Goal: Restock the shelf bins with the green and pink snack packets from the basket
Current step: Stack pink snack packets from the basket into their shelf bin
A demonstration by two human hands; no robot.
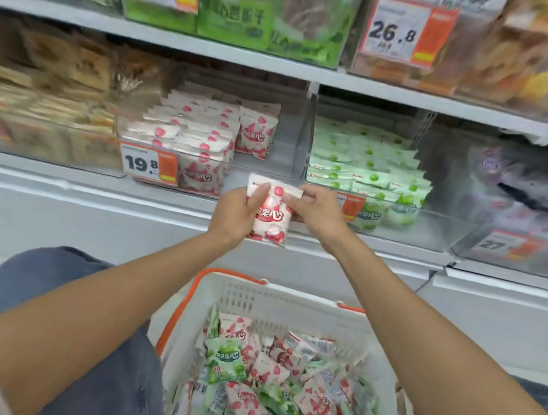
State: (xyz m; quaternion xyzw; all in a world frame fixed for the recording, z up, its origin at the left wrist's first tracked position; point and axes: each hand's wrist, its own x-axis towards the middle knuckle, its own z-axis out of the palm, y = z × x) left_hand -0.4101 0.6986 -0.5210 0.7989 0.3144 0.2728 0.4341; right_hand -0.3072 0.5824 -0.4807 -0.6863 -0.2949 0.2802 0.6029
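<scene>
Fingers [257, 194] of the left hand [235, 214] curl round the left edge of a small white-and-pink plastic snack packet [273, 216], the thumb laid across its front, while the right hand [319, 209] pinches the packet's upper right corner between thumb and fingertips. The packet stands upright between the two hands, held out in front of the white shelf edge [95, 192] and above the basket. Just behind and to the left of it sits the clear plastic bin of pink packets [202, 136], stacked in rows, with a white and orange price tag [148, 165] reading 19.8 on its front. Right beside that, past a clear divider, is the clear plastic bin of green packets [367, 170]. Down below, near the person's blue denim knee [59, 284], the white plastic basket with orange handles [288, 300] holds a loose jumble of pink and green packets [264, 389].
</scene>
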